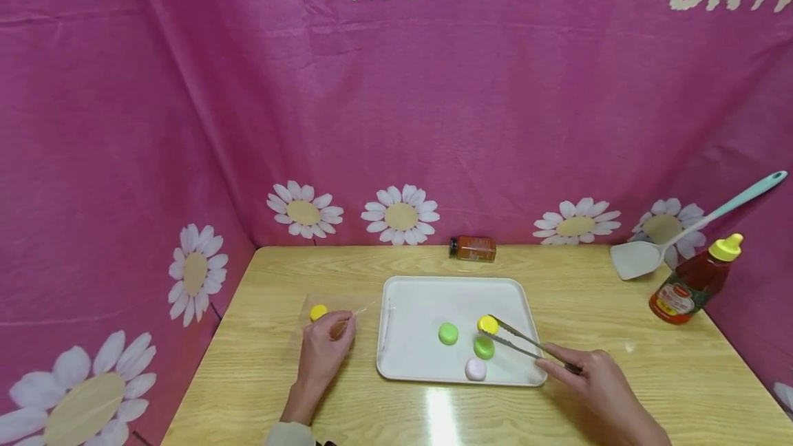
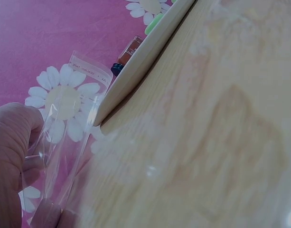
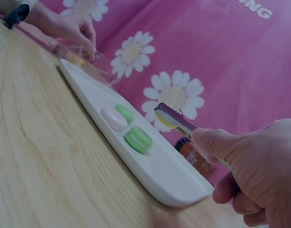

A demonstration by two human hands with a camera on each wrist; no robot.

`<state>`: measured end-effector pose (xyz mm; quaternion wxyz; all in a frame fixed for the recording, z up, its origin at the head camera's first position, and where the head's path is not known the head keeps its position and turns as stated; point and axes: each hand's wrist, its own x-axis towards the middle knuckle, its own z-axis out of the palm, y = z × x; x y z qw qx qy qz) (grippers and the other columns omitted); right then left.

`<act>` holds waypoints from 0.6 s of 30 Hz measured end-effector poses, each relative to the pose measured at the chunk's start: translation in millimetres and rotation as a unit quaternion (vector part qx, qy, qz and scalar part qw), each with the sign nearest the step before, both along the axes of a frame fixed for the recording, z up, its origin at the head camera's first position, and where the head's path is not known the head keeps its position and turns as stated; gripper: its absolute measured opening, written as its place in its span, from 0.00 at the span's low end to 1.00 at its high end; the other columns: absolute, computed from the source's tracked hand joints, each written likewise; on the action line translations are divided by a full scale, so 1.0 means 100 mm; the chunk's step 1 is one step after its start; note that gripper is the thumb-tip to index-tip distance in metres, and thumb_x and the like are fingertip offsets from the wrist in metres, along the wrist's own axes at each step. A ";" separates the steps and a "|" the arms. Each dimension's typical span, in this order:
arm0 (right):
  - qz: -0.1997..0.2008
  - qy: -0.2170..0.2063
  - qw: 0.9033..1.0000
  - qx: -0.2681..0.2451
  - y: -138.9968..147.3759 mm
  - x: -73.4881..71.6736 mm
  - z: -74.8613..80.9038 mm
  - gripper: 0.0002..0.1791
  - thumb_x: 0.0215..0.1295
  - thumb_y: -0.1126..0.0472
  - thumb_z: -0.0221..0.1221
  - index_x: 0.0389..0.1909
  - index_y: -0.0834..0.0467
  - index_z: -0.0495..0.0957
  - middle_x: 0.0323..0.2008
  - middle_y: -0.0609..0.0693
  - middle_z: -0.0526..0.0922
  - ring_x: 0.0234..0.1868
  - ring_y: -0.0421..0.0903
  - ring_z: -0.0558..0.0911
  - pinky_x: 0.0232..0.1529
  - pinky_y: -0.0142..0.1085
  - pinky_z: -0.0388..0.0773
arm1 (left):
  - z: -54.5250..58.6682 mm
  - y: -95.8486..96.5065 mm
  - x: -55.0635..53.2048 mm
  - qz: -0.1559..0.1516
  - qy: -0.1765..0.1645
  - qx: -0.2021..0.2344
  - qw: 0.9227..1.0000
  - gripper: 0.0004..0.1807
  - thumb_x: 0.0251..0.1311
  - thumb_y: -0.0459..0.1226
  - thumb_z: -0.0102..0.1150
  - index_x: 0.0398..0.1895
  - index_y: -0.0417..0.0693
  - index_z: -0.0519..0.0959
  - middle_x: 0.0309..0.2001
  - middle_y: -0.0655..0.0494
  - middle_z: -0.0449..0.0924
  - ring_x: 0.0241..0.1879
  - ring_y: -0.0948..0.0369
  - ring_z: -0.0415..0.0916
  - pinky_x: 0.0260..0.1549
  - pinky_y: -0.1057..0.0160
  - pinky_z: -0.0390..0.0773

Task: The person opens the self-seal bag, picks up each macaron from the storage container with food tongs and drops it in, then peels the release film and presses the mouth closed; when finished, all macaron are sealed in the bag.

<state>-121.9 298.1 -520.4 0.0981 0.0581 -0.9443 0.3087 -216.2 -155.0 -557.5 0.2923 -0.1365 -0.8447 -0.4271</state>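
Tongs (image 3: 181,119) were gripped in right hand (image 1: 595,384), clamping yellow macaron (image 1: 487,323) over tray (image 1: 421,308), likely for cleanliness; plastic bag (image 2: 69,137) was pinched by left hand (image 1: 323,349) left of tray, apparently for steadiness.

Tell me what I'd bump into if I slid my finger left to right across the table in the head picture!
Left hand, light green macaron, yellow macaron in the tongs, right hand, big red bottle.
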 end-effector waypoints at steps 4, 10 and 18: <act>0.040 0.050 0.998 -0.014 -0.12 -0.09 -0.02 0.16 0.63 0.54 0.73 0.49 0.57 0.91 0.12 0.32 0.72 0.19 0.30 0.58 0.20 0.28 0.61 | 0.01 0.00 0.00 0.000 0.002 0.001 1.000 0.05 0.57 0.28 0.75 0.35 0.42 0.90 0.36 0.51 0.91 0.39 0.56 0.89 0.40 0.52 0.88; 0.090 0.070 0.993 -0.027 -0.39 -0.27 0.01 0.15 0.62 0.54 0.74 0.48 0.53 0.91 0.14 0.26 0.69 0.19 0.27 0.60 0.19 0.25 0.60 | 0.00 0.00 -0.01 -0.005 0.008 0.006 1.000 0.05 0.56 0.28 0.76 0.35 0.43 0.90 0.36 0.51 0.91 0.38 0.57 0.89 0.40 0.53 0.89; 0.178 0.110 0.978 -0.017 -0.84 -0.52 0.04 0.16 0.60 0.55 0.75 0.48 0.54 0.91 0.18 0.30 0.80 0.19 0.25 0.57 0.18 0.23 0.56 | -0.01 -0.02 -0.03 -0.019 0.008 0.020 1.000 0.05 0.57 0.28 0.75 0.36 0.43 0.90 0.37 0.52 0.91 0.39 0.56 0.89 0.39 0.54 0.89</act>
